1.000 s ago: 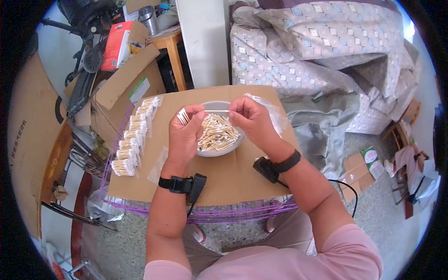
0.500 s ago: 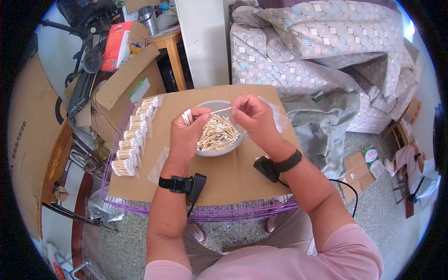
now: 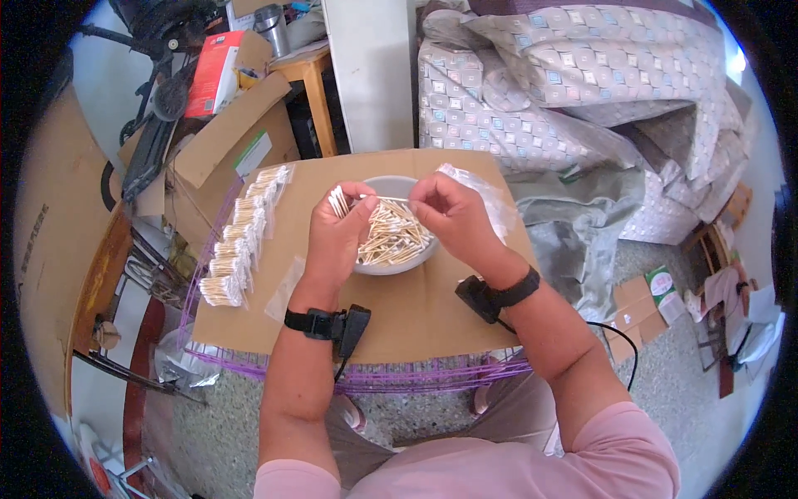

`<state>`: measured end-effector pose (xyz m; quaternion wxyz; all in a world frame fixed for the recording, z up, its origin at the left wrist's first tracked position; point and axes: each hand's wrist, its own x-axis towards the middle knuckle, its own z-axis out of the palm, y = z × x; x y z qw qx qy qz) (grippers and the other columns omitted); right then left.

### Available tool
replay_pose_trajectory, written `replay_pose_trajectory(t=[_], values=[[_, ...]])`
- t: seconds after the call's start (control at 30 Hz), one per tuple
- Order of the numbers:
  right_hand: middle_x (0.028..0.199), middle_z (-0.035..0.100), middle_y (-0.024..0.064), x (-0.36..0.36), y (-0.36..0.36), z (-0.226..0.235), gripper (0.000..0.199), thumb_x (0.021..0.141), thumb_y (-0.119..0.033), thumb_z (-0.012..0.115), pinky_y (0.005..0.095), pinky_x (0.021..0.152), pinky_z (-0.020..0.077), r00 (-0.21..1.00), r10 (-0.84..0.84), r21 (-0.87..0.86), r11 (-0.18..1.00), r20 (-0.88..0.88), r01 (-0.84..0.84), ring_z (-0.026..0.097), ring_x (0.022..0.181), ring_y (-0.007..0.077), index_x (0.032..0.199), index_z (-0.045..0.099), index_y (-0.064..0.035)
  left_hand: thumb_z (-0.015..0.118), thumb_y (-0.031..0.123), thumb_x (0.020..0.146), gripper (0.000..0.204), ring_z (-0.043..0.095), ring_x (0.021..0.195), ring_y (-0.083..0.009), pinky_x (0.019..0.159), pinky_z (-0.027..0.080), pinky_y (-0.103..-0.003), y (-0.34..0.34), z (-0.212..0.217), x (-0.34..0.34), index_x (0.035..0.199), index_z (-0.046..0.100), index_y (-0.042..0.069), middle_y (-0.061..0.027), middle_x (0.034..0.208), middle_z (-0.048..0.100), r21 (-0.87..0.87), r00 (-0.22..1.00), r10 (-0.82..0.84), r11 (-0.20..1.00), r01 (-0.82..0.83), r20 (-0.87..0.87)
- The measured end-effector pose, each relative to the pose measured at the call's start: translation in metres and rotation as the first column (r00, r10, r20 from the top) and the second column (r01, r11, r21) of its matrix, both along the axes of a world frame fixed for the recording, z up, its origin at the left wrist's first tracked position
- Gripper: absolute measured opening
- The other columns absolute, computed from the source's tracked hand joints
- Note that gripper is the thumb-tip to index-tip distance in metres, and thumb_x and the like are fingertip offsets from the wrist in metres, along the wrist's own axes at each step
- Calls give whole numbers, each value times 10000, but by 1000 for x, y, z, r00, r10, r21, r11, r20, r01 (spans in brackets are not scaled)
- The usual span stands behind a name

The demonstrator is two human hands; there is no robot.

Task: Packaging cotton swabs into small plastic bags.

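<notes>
A grey-white bowl [image 3: 387,270] full of loose wooden cotton swabs [image 3: 392,235] stands under my two hands. My left hand [image 3: 339,223] is closed around a small bunch of cotton swabs [image 3: 337,201], whose white tips show above the fingers. A single cotton swab [image 3: 391,199] lies level over the bowl, one end by my left thumb and index finger, the other pinched in my right hand [image 3: 453,209]. Left of the bowl runs a row of clear bags packed with cotton swabs [image 3: 235,243].
The bowl rests on a cardboard sheet [image 3: 391,324] over a purple wire frame [image 3: 399,378]. Flat clear bags [image 3: 285,291] lie beside my left wrist, and more clear bags [image 3: 486,195] lie beyond my right hand. An open carton [image 3: 224,150] stands at the far left, patterned cloth [image 3: 573,75] at the far right.
Both hands still hold the single swab between them. It now sits more level, with my right hand slightly lower; the whole view has shifted a little.
</notes>
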<state>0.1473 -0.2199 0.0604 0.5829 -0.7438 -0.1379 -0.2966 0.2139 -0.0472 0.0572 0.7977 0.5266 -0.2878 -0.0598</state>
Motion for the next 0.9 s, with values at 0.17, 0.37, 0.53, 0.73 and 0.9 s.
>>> replay_pose_trajectory(t=[0.17,0.37,0.53,0.73,0.9], values=[[748,625,47,0,3,-7,98,844,-70,650,251,647,484,988,20,-110,993,-151,-37,577,703,84,885,583,-11,629,134,898,99,368,498,-6,415,260,-172,0,0,1,960,609,59,47,718,543,-37,998,-54,998,53,-14],[791,597,-25,-7,10,0,61,876,-47,625,202,645,451,971,85,-232,963,-222,-138,530,736,29,919,593,-18,649,136,888,124,381,503,1,425,280,-168,3,-6,4,968,637,41,22,765,605,37,995,-100,994,101,-32],[721,595,35,-4,4,-1,77,858,-80,629,246,605,446,991,4,-180,983,-136,-29,519,654,83,888,603,-15,626,206,909,150,393,512,-9,439,299,-175,0,1,-3,917,652,58,35,721,599,41,996,-80,996,81,-39],[765,583,1,-3,5,3,68,859,-56,634,222,608,436,998,47,-4,999,-38,-47,506,678,56,918,611,-32,644,156,896,146,454,565,3,471,345,-157,3,0,-3,970,652,30,12,809,640,274,985,-162,951,139,61],[771,578,-15,1,-1,-2,89,873,-50,627,204,601,432,998,61,-25,998,-34,-62,512,676,46,955,597,-33,618,175,914,175,426,538,2,456,324,-164,4,-3,2,975,643,12,1,794,627,226,984,-175,959,174,-14]])
